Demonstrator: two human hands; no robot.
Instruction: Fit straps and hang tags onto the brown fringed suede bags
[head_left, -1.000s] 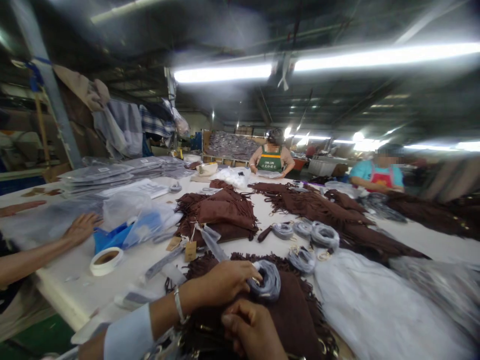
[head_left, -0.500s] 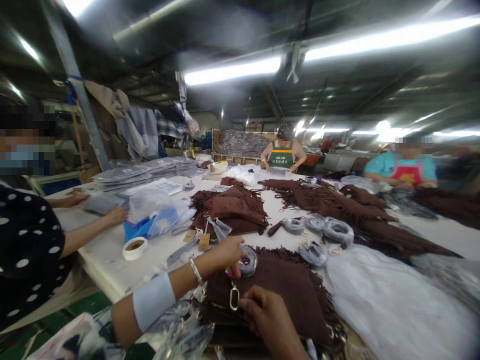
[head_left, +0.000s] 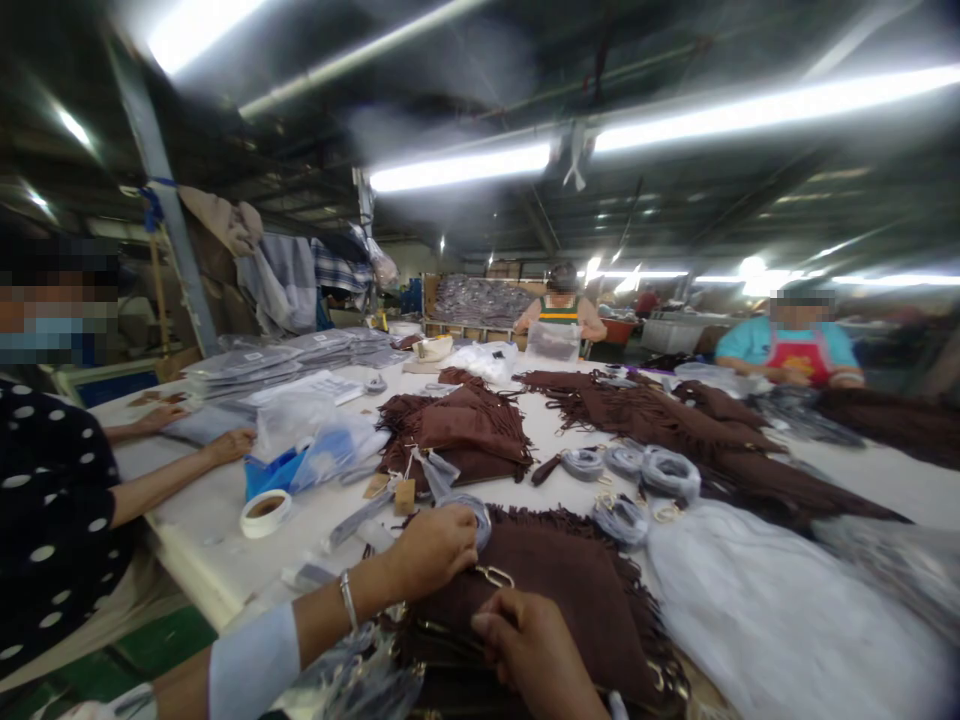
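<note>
A brown fringed bag (head_left: 555, 575) lies in front of me at the table's near edge. Over its upper left part is my left hand (head_left: 435, 548), fingers closed, beside a wrapped coiled strap (head_left: 474, 515). A gold metal clasp (head_left: 495, 576) rests on the bag between my hands; whether my left fingers grip its end is hidden. My right hand (head_left: 529, 635) is just below the clasp, thumb and fingers pinched together. Nothing can be made out between them.
Several wrapped strap coils (head_left: 667, 473) and white wrapping (head_left: 780, 600) lie to the right. More brown fringed bags (head_left: 469, 425) are farther back. A tape roll (head_left: 265, 513) sits left, near a co-worker's hands (head_left: 229, 446). Two other people work across the table.
My left hand has moved slightly left and down, its fingers more curled. The clasp, upright before, now lies flatter on the bag. My right hand stays close below it.
</note>
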